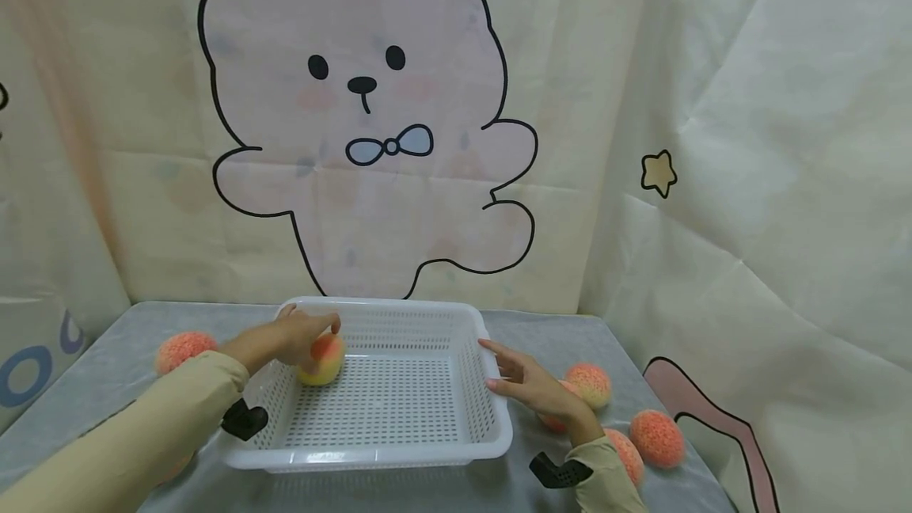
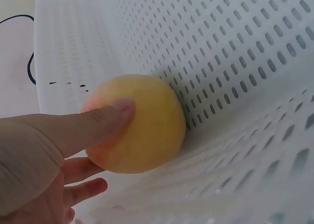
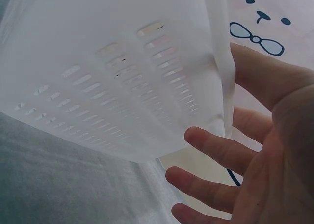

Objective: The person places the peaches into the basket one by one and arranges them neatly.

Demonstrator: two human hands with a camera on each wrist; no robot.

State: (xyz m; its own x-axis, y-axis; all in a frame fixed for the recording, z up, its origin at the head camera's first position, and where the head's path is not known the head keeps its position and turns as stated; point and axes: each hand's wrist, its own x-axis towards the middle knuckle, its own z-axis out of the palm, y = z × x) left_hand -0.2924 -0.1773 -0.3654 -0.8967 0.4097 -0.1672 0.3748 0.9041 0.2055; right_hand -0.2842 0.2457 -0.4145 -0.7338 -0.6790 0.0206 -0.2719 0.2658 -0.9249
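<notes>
A yellow peach with a red blush (image 2: 147, 121) is in the left hand (image 1: 295, 337), thumb on one side of it and fingers below. This hand reaches in over the left side of a white perforated plastic basket (image 1: 366, 456), and the peach is close to the basket's inner wall. At the opposite side, the right hand (image 1: 530, 385) rests at the basket's rim (image 3: 224, 71). Its thumb and index finger reach past the rim, while the other fingers extend loosely along the outside of the wall.
Right of the basket, several pinkish-orange, rough-textured round fruits (image 1: 657, 438) lie on the grey cloth-covered table (image 1: 549, 339). Another such fruit (image 1: 184, 347) lies on the left, behind the left forearm. A cartoon-printed curtain (image 1: 427, 204) hangs along the table's back edge.
</notes>
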